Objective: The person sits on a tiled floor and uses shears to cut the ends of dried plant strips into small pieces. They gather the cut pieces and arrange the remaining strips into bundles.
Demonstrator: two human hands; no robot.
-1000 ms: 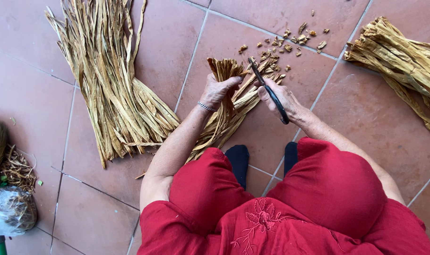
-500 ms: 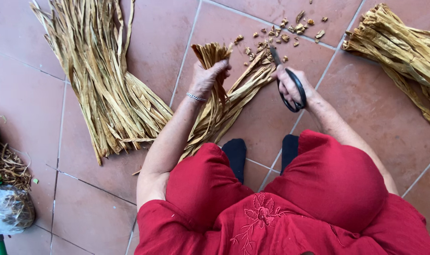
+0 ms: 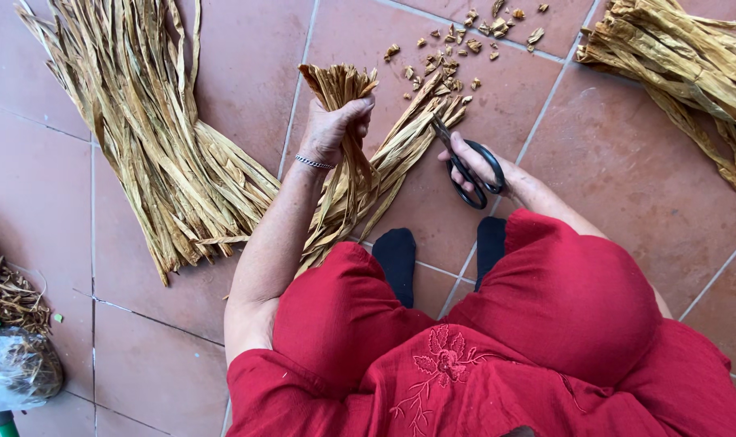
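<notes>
Dried leaf strips (image 3: 360, 174) stand bundled over the tiled floor (image 3: 611, 186), clenched near their cut tops by the left hand (image 3: 333, 129); the right hand (image 3: 481, 170) grips black scissors (image 3: 465, 166) beside them.

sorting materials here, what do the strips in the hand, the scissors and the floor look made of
Bundle of strips in the left hand: dried plant leaf, maybe palm or reed; tan, matte, fibrous, curling at the ends. Scissors in the right hand: likely metal with a dull black finish; thin dark blades and looped handles. Floor: reddish clay-like tile, slightly glossy, with pale grout lines.
</notes>
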